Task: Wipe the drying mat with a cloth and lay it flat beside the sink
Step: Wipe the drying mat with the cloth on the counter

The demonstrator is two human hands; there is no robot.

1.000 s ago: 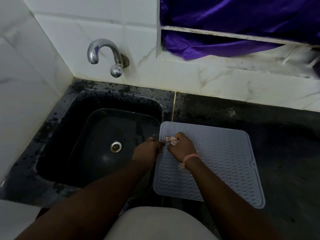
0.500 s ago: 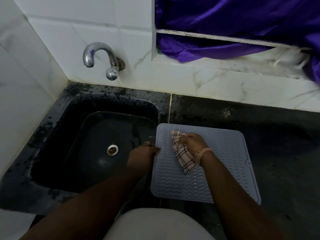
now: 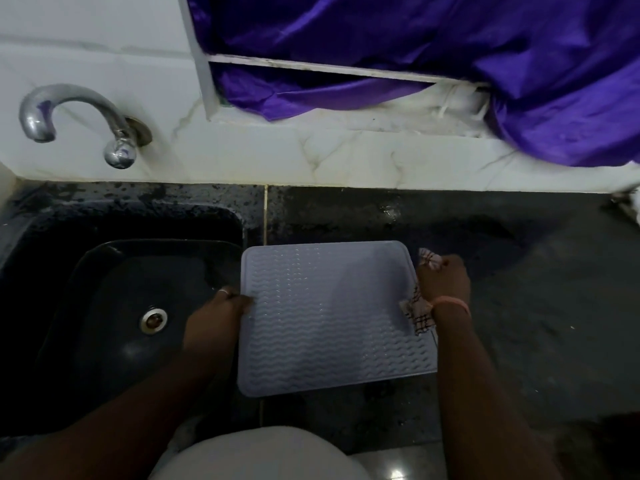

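Here, at frame centre, we see the left hand [image 3: 216, 317] pinching the drying mat [image 3: 329, 317] at its left edge, while the right hand [image 3: 445, 280] grips the checked cloth [image 3: 420, 315] at its right edge.

Both forearms were bare; the right hand [image 3: 444, 280] wore a pink wristband [image 3: 452, 302], the left hand [image 3: 217, 317] a silver ring [image 3: 224, 291].

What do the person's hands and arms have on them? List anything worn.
Both forearms are bare, with no sleeves in view. The left hand wears a thin silver-looking ring on one finger. The right hand has a pinkish-orange band round its wrist. No gloves, no watch visible.
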